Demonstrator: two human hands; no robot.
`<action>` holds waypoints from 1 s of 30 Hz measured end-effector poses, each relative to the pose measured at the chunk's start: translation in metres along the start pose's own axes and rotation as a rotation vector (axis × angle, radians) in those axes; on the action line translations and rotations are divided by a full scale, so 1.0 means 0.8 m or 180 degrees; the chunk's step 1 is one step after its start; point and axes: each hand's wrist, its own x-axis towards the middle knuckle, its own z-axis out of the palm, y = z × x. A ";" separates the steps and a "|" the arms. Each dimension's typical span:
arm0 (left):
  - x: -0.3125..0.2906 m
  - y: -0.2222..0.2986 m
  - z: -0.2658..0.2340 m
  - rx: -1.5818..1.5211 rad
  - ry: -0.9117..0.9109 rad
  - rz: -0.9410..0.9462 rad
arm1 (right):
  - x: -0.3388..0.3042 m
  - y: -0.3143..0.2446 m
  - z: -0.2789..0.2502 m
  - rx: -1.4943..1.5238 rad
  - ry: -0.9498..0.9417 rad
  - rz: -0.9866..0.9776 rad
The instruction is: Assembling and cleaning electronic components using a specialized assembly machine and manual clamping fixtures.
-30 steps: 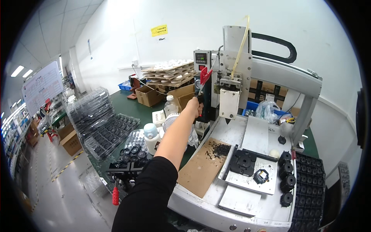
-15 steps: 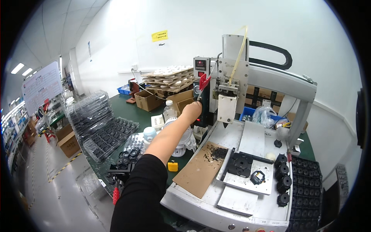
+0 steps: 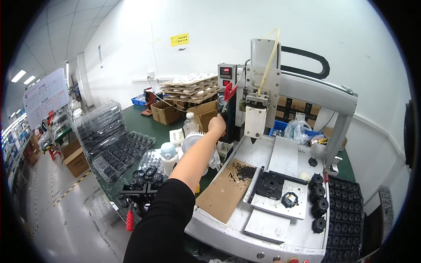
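Note:
My left arm, in a black sleeve, reaches forward across the bench. My left hand (image 3: 217, 126) is at the black control unit (image 3: 232, 120) beside the machine head, its fingers closed around a dark knob (image 3: 224, 116) on the front. Just above the hand hangs a red clip (image 3: 229, 92), below a small controller box (image 3: 226, 75) with a lit red display. To the right is the white machine head (image 3: 255, 122) with a pointed tip. Below it a black square part (image 3: 269, 186) and a smaller black-rimmed part (image 3: 290, 200) sit on a white fixture plate (image 3: 280, 211). My right hand is out of view.
A cardboard sheet (image 3: 223, 197) with black scraps lies on the machine bed. Several black round parts (image 3: 319, 206) line its right edge, beside a black tray of parts (image 3: 344, 219). Left stand a bottle (image 3: 169, 153), a white fan (image 3: 193, 141) and stacked clear trays (image 3: 103, 125).
My left hand stays at the knob, with a slight turn of the wrist. The view has shifted a little, and my forearm now covers most of the small yellow object.

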 end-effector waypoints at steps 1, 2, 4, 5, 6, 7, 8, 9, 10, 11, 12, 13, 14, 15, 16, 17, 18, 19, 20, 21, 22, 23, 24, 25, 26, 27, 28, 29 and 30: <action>0.000 0.005 -0.004 0.0066 0.0084 0.0052 | 0.002 0.000 -0.002 0.0001 0.0019 0.0056; -0.002 0.006 -0.009 0.0051 0.0091 0.0060 | 0.003 0.001 -0.005 0.0002 0.0042 0.0106; -0.005 -0.013 -0.014 0.0688 0.0308 0.1084 | -0.004 0.009 -0.009 -0.0027 0.0057 0.0118; -0.004 -0.020 -0.019 0.1004 0.0438 0.1583 | -0.014 0.020 -0.011 -0.0100 -0.0218 -0.0301; -0.001 -0.023 -0.025 0.0956 0.0486 0.1581 | -0.023 0.032 -0.011 -0.0173 -0.0475 -0.0736; 0.002 -0.030 -0.033 0.1025 0.0460 0.1892 | -0.026 0.035 -0.013 -0.0255 -0.0730 -0.1169; 0.003 -0.047 -0.043 0.1167 0.0402 0.2186 | -0.010 0.033 -0.019 -0.0268 -0.0759 -0.1171; 0.005 -0.058 -0.047 0.1316 0.0333 0.2474 | 0.000 0.033 -0.022 -0.0245 -0.0778 -0.1119; 0.005 -0.046 -0.050 0.1263 0.0350 0.2478 | 0.001 0.031 -0.024 -0.0227 -0.0724 -0.1106; 0.004 -0.037 -0.051 0.1017 -0.0015 0.2175 | 0.002 0.030 -0.025 -0.0209 -0.0670 -0.1085; 0.003 -0.028 -0.052 0.0773 -0.0387 0.1869 | 0.003 0.029 -0.026 -0.0191 -0.0614 -0.1055; 0.004 -0.023 -0.056 0.0566 -0.0746 0.1566 | 0.000 0.030 -0.029 -0.0151 -0.0593 -0.1023; 0.007 -0.015 -0.054 0.0558 -0.0746 0.1573 | -0.003 0.032 -0.031 -0.0111 -0.0570 -0.0986; 0.013 -0.020 -0.048 0.0076 -0.0945 0.0944 | -0.002 0.030 -0.032 -0.0110 -0.0589 -0.0926; 0.020 -0.023 -0.043 -0.0407 -0.1123 0.0310 | -0.002 0.029 -0.033 -0.0107 -0.0610 -0.0863; 0.025 -0.028 -0.040 -0.0889 -0.1277 -0.0326 | -0.001 0.027 -0.035 -0.0104 -0.0634 -0.0799; 0.026 -0.020 -0.038 -0.0899 -0.1280 -0.0349 | 0.001 0.027 -0.035 -0.0088 -0.0614 -0.0744; 0.027 -0.011 -0.037 -0.1124 -0.1520 -0.0803 | 0.003 0.026 -0.035 -0.0072 -0.0603 -0.0691; 0.025 0.001 -0.037 -0.1359 -0.1776 -0.1250 | 0.002 0.025 -0.037 -0.0053 -0.0567 -0.0643; 0.022 0.007 -0.041 -0.1590 -0.2023 -0.1699 | 0.001 0.025 -0.038 -0.0033 -0.0538 -0.0597; 0.017 0.008 -0.046 -0.1606 -0.2027 -0.1710 | 0.001 0.024 -0.039 -0.0012 -0.0511 -0.0552; 0.012 0.005 -0.048 -0.1014 -0.1432 -0.0880 | 0.000 0.023 -0.040 0.0005 -0.0498 -0.0511; 0.006 0.003 -0.054 -0.0416 -0.0825 -0.0060 | -0.001 0.022 -0.042 0.0025 -0.0485 -0.0472; 0.001 0.001 -0.057 0.0188 -0.0205 0.0751 | -0.001 0.021 -0.043 0.0048 -0.0470 -0.0436; -0.001 -0.003 -0.054 0.0179 -0.0195 0.0747 | -0.001 0.019 -0.045 0.0076 -0.0454 -0.0403; -0.003 -0.007 -0.049 0.0461 -0.0016 0.1315 | 0.000 0.018 -0.046 0.0107 -0.0435 -0.0373; -0.001 -0.018 -0.048 0.0777 0.0181 0.1877 | 0.003 0.018 -0.044 0.0142 -0.0447 -0.0338; 0.004 -0.028 -0.047 0.1095 0.0376 0.2439 | 0.006 0.018 -0.042 0.0179 -0.0458 -0.0305; 0.007 -0.031 -0.045 0.1093 0.0387 0.2444 | 0.009 0.017 -0.042 0.0219 -0.0443 -0.0272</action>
